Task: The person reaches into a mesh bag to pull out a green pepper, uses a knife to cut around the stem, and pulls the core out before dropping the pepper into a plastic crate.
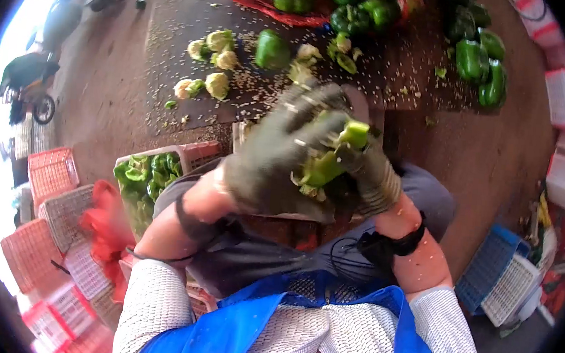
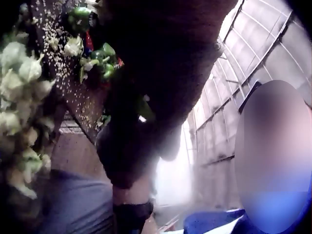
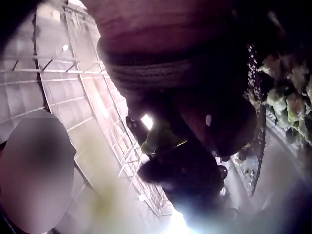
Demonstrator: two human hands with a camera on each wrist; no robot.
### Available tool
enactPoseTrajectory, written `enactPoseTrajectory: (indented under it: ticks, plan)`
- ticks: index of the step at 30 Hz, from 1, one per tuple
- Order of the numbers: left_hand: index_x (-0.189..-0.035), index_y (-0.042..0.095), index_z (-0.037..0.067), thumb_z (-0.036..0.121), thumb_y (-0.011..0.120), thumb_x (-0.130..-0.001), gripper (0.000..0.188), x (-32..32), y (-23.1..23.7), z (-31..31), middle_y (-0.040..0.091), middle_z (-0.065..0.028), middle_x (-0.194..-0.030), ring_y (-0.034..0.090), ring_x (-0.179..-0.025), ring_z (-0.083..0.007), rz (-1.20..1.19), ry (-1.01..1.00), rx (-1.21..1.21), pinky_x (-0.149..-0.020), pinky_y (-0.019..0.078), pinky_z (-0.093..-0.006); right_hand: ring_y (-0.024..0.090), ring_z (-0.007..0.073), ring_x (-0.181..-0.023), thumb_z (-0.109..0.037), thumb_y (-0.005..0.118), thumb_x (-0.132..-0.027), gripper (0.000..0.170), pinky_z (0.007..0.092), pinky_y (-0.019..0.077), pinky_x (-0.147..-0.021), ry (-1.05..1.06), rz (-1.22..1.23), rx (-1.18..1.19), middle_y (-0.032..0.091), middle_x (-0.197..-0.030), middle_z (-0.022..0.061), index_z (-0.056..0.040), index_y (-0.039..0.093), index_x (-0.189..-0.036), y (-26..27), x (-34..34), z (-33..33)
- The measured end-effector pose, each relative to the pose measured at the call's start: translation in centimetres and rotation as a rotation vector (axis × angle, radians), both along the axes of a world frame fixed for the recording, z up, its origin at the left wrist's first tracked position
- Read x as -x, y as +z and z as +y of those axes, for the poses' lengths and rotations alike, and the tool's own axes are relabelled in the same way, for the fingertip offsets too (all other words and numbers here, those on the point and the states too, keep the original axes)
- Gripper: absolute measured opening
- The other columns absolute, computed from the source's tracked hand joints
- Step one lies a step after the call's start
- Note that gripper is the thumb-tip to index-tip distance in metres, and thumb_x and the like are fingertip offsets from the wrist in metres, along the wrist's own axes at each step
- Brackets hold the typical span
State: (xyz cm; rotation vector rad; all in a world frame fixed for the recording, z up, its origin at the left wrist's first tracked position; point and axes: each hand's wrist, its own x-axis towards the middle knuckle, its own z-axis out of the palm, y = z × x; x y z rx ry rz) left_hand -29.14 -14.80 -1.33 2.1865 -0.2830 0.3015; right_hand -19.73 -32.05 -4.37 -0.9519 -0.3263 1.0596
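Observation:
Both hands wear grey-green gloves and meet above the lap in the head view. The left hand point(image 1: 274, 159) has its fingers curled round a torn piece of green pepper point(image 1: 323, 170). From the other side, the right hand point(image 1: 374, 174) grips the pepper, with a pale green part point(image 1: 355, 134) sticking up between the hands. The right wrist view shows a bit of the pepper point(image 3: 163, 140) beside the dark right hand point(image 3: 195, 92). In the left wrist view the left hand point(image 2: 165, 48) is mostly in shadow. The fingertips are blurred or partly hidden.
Ahead lie a whole green pepper point(image 1: 272, 50), pale seed cores point(image 1: 217, 85), scattered seeds and a red net point(image 1: 269, 8) of peppers. More peppers point(image 1: 472, 61) lie at the right. A pepper crate point(image 1: 198, 151) stands at the left, a blue crate point(image 1: 495, 263) at the right.

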Motion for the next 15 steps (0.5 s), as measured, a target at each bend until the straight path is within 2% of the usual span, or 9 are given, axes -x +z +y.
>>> enactPoseTrajectory:
  ticks: [2,3,5,8,9,11,12,13,15]
  plan:
    - [-0.136,0.05,0.009,0.031,0.092,-0.057,0.092,0.0,0.7,-0.6,0.046,-0.0226,-0.139,0.044,-0.128,-0.0434,-0.086,-0.043,-0.022,-0.107,0.0378,-0.0489,0.054,0.0164,-0.116,-0.033,0.075,-0.086,0.074,0.0318,0.0475,-0.098,0.025,-0.222,0.031,0.057,-0.129,0.0051,-0.0059,0.038,-0.145,0.3,0.7,0.3]
    - [-0.136,0.052,0.01,0.031,0.09,-0.061,0.087,0.7,0.6,-0.7,0.048,-0.022,-0.137,0.044,-0.128,-0.0447,-0.079,-0.05,0.046,-0.108,0.0361,-0.0505,0.054,0.0163,-0.115,-0.036,0.074,-0.087,0.073,0.0314,0.0478,-0.097,0.047,-0.319,0.053,0.057,-0.128,0.0052,-0.0057,0.039,-0.144,0.7,0.9,0.4]
    - [-0.136,0.054,0.013,0.03,0.087,-0.068,0.077,2.7,-0.4,-0.5,0.052,-0.0209,-0.133,0.044,-0.128,-0.0474,-0.059,-0.058,0.183,-0.109,0.0327,-0.0536,0.056,0.0162,-0.112,-0.038,0.072,-0.088,0.072,0.0306,0.0483,-0.095,0.145,-0.168,0.089,0.058,-0.126,0.0057,-0.0051,0.04,-0.143,1.7,2.6,-0.3]
    - [-0.131,0.058,0.01,0.022,0.085,-0.073,0.065,7.9,0.4,-1.9,0.055,-0.0173,-0.127,0.052,-0.119,-0.0339,0.027,0.22,0.087,-0.102,0.0422,-0.0423,0.058,0.0163,-0.104,-0.044,0.068,-0.089,0.075,0.0288,0.0497,-0.087,0.313,0.124,0.101,0.06,-0.121,0.0091,-0.0021,0.039,-0.144,3.6,5.6,-1.1]
    - [-0.132,0.057,0.01,0.021,0.084,-0.074,0.065,10.4,0.7,-2.8,0.056,-0.0155,-0.126,0.052,-0.119,-0.0303,-0.018,0.352,0.195,-0.102,0.0423,-0.0403,0.06,0.0169,-0.099,-0.049,0.064,-0.089,0.077,0.0283,0.0502,-0.081,0.343,0.104,0.111,0.062,-0.117,0.0116,-0.0021,0.038,-0.144,4.3,6.9,-1.2]
    - [-0.135,0.055,0.009,0.018,0.081,-0.079,0.063,13.8,-0.2,-4.7,0.06,-0.0085,-0.12,0.055,-0.112,-0.018,-0.113,0.546,0.774,-0.096,0.0464,-0.0339,0.064,0.0179,-0.089,-0.057,0.058,-0.09,0.081,0.0273,0.0512,-0.069,0.367,-0.017,0.127,0.066,-0.109,0.0164,-0.0021,0.037,-0.146,5.3,9.3,-1.1]
    - [-0.137,0.052,0.006,0.024,0.073,-0.088,0.057,16.4,1.3,-5.2,0.056,-0.0043,-0.125,0.053,-0.116,-0.0147,0.042,0.543,1.338,-0.096,0.0481,-0.0316,0.065,0.0185,-0.084,-0.061,0.055,-0.09,0.084,0.0267,0.0517,-0.063,0.378,-0.067,0.138,0.068,-0.105,0.0189,-0.0021,0.036,-0.147,5.7,10.4,-0.9]
    - [-0.135,0.053,0.006,0.03,0.068,-0.091,0.053,19.3,1.0,-5.1,0.058,-0.0041,-0.12,0.056,-0.109,-0.0145,-0.033,0.751,1.297,-0.093,0.0497,-0.031,0.067,0.019,-0.079,-0.066,0.052,-0.09,0.087,0.0262,0.0522,-0.058,0.382,-0.098,0.138,0.07,-0.101,0.0213,-0.0021,0.035,-0.147,6.4,11.7,-0.8]
    - [-0.13,0.054,0.005,0.05,0.055,-0.096,0.056,23.1,0.3,-4.1,0.063,-0.0054,-0.105,0.063,-0.09,-0.0175,-0.271,1.051,1.436,-0.086,0.0535,-0.0321,0.057,0.0106,-0.052,-0.069,0.048,-0.09,0.088,0.0207,0.0386,-0.039,0.371,-0.191,0.216,0.07,-0.097,0.0204,-0.0025,0.036,-0.147,7.1,12.1,-0.6]
